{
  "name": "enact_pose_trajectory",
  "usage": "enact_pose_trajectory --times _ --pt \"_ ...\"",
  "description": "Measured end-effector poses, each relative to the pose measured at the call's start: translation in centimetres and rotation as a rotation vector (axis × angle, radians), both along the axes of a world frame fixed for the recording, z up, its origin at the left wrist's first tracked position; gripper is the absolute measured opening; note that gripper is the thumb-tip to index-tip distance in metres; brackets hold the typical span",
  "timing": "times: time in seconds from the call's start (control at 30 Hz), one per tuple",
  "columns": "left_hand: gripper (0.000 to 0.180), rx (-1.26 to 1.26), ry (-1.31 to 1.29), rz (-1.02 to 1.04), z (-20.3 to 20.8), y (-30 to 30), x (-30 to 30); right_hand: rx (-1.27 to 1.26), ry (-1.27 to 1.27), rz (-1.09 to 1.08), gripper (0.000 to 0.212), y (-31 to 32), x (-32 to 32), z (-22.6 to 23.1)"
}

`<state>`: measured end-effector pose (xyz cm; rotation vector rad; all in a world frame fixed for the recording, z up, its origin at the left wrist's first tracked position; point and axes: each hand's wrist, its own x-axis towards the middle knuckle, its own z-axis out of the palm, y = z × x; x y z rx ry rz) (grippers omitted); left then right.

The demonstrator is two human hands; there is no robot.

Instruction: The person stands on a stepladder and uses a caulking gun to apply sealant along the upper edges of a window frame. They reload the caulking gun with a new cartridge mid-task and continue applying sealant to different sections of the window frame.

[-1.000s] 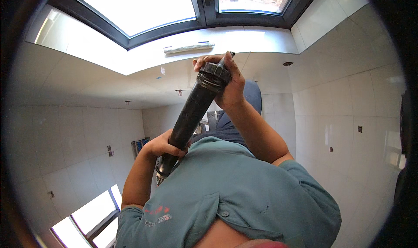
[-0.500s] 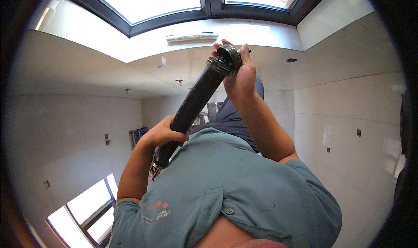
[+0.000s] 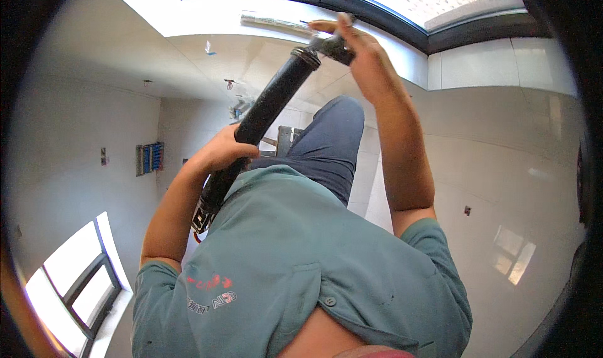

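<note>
A long black tube, which looks like the barrel of a caulking gun, slants across the front of my body. My left hand is wrapped round its lower half. Below that hand, metal fittings and a bit of red show at the tube's lower end, partly hidden by my arm and shirt. At the upper end, my right hand grips a short black end cap. The cap is tilted away from the tube's ringed mouth; whether they still touch, I cannot tell.
On the pale window sill lies a silvery sausage-shaped pack. Dark window frames stand beyond it. Tiled walls with small outlet holes surround me. A blue-and-black wall box is at the left, with another window at the lower left.
My right hand has tipped the end cap up and right, off the line of the tube. The tube and left hand have shifted slightly left. My view has turned.
</note>
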<state>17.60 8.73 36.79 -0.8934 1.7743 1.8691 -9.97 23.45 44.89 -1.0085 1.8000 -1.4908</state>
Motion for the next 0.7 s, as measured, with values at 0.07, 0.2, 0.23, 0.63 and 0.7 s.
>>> enact_pose_trajectory --times 0.07,0.2,0.23,0.63,0.7 --pt "0.031 0.02 0.006 0.057 -0.9 -0.8 0.4 0.149 -0.163 -0.167 0.047 0.2 -2.2 -1.2" --pt "0.033 0.103 0.009 0.154 -2.1 -2.6 2.4 0.059 -0.502 -0.43 0.046 -1.0 -9.1 -8.3" --pt "0.034 0.096 0.021 0.175 -2.5 -2.9 3.0 0.172 -0.433 -0.571 0.042 -0.6 -11.0 -10.7" --pt "0.03 -0.113 -0.184 0.286 -1.2 -4.0 7.5 0.644 -0.329 -1.037 0.062 1.1 -26.0 -28.0" --pt "0.027 -0.083 -0.197 0.342 -0.3 -4.1 7.8 0.693 -0.33 -1.063 0.058 0.7 -28.0 -30.6"
